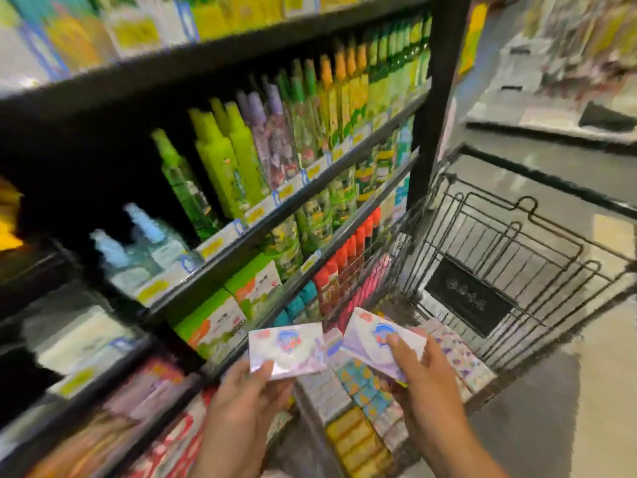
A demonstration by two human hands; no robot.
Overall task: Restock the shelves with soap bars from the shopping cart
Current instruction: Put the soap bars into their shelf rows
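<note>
My left hand (pixel 248 391) grips a white and lilac soap bar pack (pixel 287 348) with a blue round logo, held over the cart's left edge. My right hand (pixel 418 370) holds a second, matching soap bar pack (pixel 381 341) just to the right, above the cart. The wire shopping cart (pixel 499 250) stands at the right of the shelves. Its near end holds rows of soap bars (pixel 362 405) in white, blue, yellow and lilac wrappers. The shelves (pixel 275 222) run along the left. The whole view is blurred by motion.
Green, purple and orange bottles (pixel 241 157) fill the upper shelf rows. Green and white boxes (pixel 224 312) sit on a middle shelf, pink and red packs (pixel 165 439) on the lowest ones. A black upright post (pixel 437 98) ends the shelf unit. Grey floor (pixel 551 408) lies at the right.
</note>
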